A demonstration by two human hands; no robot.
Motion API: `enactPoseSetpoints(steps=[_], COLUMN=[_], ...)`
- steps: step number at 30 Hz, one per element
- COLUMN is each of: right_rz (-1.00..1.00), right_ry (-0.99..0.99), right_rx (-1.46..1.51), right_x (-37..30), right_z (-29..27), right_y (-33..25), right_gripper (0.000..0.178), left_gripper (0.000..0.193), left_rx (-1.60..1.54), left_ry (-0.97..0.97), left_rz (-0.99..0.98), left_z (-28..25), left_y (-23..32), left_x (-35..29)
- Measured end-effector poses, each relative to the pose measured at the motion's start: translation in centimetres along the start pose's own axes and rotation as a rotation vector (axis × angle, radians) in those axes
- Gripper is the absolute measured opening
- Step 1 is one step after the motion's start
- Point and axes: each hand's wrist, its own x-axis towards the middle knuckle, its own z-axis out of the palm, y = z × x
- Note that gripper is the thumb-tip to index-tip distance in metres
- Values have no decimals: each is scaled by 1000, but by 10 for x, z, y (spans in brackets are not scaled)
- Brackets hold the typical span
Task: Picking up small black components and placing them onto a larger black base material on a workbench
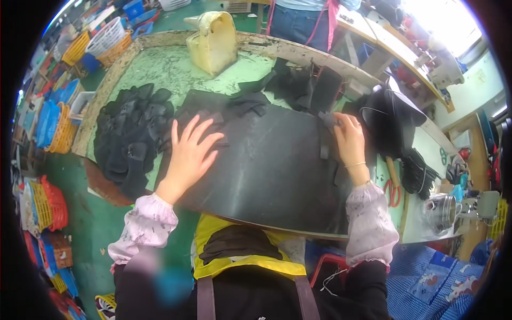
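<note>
My left hand [191, 149] lies with its fingers spread over the left part of a smooth black board [256, 165], with small dark pieces under and around the fingertips. At the board's right side, the fingers of my right hand [350, 140] are bent and pinch a small dark grey piece [326, 118], apparently of fabric. A narrow black strip [324, 149] lies just below it. Left of my left hand rises a big heap of black cut pieces [128, 138]. More black pieces [288, 85] are gathered beyond the board's far edge.
A cut-open yellowish plastic jug [213, 50] stands at the table's far side. Red-handled scissors [393, 193], a bundle of black strips [420, 173] and a clear mug [440, 212] are on the right. Baskets [106, 36] crowd the left. Another person [301, 24] stands beyond the table.
</note>
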Motion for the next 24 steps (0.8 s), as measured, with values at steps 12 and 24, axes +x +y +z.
enactPoseSetpoints(steps=[12,24], right_rz=[19,101], right_ry=[-153,-265], right_rx=[60,267], right_x=[4,-27], right_z=[-17,-41], right_y=[21,-1], right_gripper=[27,25], left_gripper=[55,67], left_rx=[-162,-385], left_ry=[-152,-208], left_rz=[-86,256], left_z=[47,3], left_y=[11,68], left_x=[147,79])
